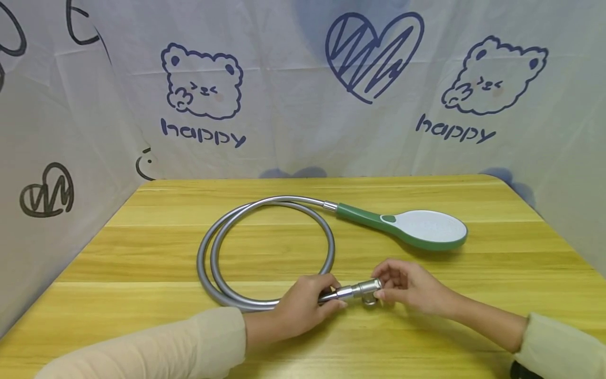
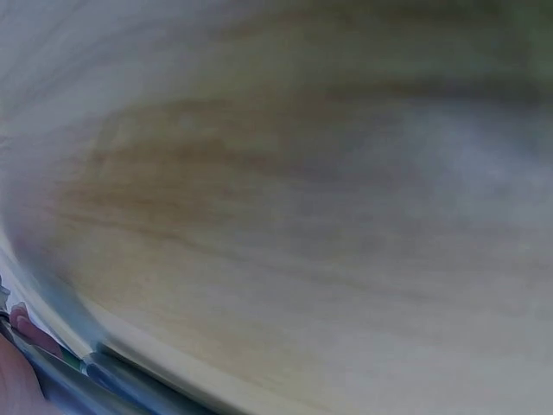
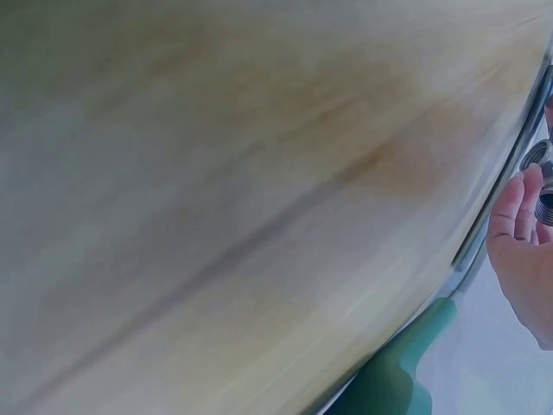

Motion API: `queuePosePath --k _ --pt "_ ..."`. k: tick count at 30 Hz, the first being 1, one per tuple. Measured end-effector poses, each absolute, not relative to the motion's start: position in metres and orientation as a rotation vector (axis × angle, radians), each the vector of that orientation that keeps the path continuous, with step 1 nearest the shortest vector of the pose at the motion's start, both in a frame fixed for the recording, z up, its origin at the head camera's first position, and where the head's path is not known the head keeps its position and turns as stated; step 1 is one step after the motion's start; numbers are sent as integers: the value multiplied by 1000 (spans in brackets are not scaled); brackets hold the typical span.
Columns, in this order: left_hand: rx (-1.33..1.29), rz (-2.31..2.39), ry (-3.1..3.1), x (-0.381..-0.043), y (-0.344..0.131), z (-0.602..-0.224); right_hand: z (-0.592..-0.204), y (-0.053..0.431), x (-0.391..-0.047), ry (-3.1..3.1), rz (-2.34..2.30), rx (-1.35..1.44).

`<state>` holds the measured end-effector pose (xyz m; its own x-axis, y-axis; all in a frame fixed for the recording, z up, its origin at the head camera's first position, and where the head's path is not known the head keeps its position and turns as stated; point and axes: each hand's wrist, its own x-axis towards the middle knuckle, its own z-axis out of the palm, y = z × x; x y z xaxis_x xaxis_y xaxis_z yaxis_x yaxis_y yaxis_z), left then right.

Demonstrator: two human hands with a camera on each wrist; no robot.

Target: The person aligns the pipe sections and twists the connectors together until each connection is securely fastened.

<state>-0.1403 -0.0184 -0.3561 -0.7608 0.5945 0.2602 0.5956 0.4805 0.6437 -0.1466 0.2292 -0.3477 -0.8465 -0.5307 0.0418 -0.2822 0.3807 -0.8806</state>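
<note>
My left hand (image 1: 300,305) grips the grey shower hose (image 1: 211,258) just behind its shiny metal end nut (image 1: 344,292). At that end sits a short T-shaped metal fitting (image 1: 368,287) with a side outlet pointing down toward the table. Thumb and fingers of my right hand (image 1: 412,287) pinch the fitting's far end. In the right wrist view, threaded openings show on the fitting (image 3: 545,204) beside the fingertips. The left wrist view catches only part of the left hand (image 2: 17,380) and the hose (image 2: 73,389) at its lower left corner.
Behind the hands lies a green shower head (image 1: 431,226) with a white face, joined to the hose's other end. The hose loops across the middle of the wooden table (image 1: 142,252). A printed cloth (image 1: 293,121) hangs along the back and sides.
</note>
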Motion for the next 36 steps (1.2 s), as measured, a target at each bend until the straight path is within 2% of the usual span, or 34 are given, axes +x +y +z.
queuePosePath --k 36 --pt "-1078 -1224 -2691 -140 -19 -353 -346 233 -150 2118 -1557 -861"
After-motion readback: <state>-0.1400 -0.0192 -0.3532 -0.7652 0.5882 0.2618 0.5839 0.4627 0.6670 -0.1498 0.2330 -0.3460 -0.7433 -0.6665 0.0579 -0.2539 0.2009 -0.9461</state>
